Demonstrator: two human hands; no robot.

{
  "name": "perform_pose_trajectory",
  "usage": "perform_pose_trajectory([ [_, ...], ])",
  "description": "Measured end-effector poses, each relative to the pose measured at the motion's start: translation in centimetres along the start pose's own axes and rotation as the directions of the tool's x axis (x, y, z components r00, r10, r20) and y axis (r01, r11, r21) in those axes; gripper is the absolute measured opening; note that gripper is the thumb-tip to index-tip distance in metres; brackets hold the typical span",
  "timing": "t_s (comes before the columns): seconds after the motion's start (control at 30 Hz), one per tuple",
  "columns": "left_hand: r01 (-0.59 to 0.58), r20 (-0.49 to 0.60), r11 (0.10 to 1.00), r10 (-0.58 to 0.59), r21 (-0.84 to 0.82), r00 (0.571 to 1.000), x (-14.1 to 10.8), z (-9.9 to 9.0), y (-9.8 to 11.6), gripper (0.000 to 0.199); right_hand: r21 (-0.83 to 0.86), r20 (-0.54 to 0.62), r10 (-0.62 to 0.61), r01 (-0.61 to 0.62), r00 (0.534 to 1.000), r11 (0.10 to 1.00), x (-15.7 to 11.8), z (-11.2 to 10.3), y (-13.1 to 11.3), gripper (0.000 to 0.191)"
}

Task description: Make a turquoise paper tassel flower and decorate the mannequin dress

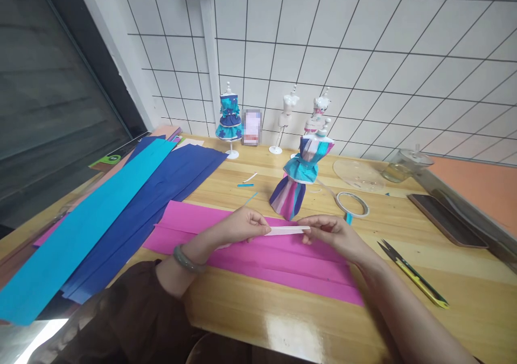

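Observation:
A narrow white paper strip (287, 230) is stretched level between my two hands. My left hand (249, 225) pinches its left end between thumb and fingers, and my right hand (323, 229) grips the right end. Both hands are just above a folded sheet of magenta crepe paper (266, 267) lying on the table. Right behind the strip stands a small dress form (304, 162) in a turquoise, purple, pink and white striped paper dress. A roll of tape (353, 204) lies to the right of my right hand, with a turquoise scrap by its front edge.
Blue crepe paper (161, 191) and a turquoise strip (92, 229) cover the left side. Yellow-handled thread snips (414, 273) and a dark phone (446, 219) lie at right. At the back stand a blue-dressed form (229, 119), white dress forms (288, 111) and a glass jar (404, 166).

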State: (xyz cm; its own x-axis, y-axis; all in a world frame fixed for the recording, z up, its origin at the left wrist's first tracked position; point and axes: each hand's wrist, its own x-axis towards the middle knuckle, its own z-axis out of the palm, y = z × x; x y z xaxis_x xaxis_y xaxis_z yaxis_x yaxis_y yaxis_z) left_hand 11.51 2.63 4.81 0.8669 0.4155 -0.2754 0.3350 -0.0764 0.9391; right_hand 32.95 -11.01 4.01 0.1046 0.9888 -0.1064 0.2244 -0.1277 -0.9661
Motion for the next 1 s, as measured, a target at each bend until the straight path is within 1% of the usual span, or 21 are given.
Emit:
perform_pose_trajectory([
  [0.1, -0.006, 0.006, 1.000, 0.006, 0.006, 1.000, -0.1, 0.0, 0.1, 0.040, -0.031, -0.043, 0.010, -0.012, 0.999, 0.999, 0.0, 0.0, -0.1, 0.034],
  [0.2, -0.010, 0.004, 1.000, 0.010, 0.009, 1.000, -0.1, 0.0, 0.2, 0.043, -0.020, -0.069, 0.018, -0.020, 0.997, 1.000, 0.0, -0.1, 0.0, 0.032],
  [0.37, -0.037, 0.012, 0.999, 0.037, -0.004, 0.999, -0.2, 0.1, 0.2, 0.042, 0.033, -0.056, -0.002, 0.004, 0.998, 0.999, 0.1, -0.2, 0.3, 0.028],
  [0.5, -0.060, 0.009, 0.998, 0.060, -0.007, 0.998, -0.2, 0.1, 0.3, 0.039, 0.051, -0.062, -0.008, 0.012, 0.998, 0.999, 0.0, -0.1, 0.1, 0.024],
  [0.7, -0.031, -0.020, 0.999, 0.032, 0.015, 0.999, -0.5, 0.1, 1.1, 0.034, 0.041, -0.046, -0.044, 0.046, 0.998, 0.998, -0.2, -0.2, -0.2, 0.018],
  [0.9, -0.047, -0.018, 0.999, 0.047, 0.007, 0.999, -0.4, 0.1, 1.0, 0.034, 0.073, -0.046, -0.041, 0.045, 0.998, 0.996, -0.5, -0.2, -0.4, 0.020],
  [1.0, -0.054, -0.013, 0.998, 0.054, 0.015, 0.998, -0.3, 0.1, 0.6, 0.036, 0.030, -0.094, -0.035, 0.038, 0.995, 0.999, -0.5, 0.2, -0.6, 0.024],
])
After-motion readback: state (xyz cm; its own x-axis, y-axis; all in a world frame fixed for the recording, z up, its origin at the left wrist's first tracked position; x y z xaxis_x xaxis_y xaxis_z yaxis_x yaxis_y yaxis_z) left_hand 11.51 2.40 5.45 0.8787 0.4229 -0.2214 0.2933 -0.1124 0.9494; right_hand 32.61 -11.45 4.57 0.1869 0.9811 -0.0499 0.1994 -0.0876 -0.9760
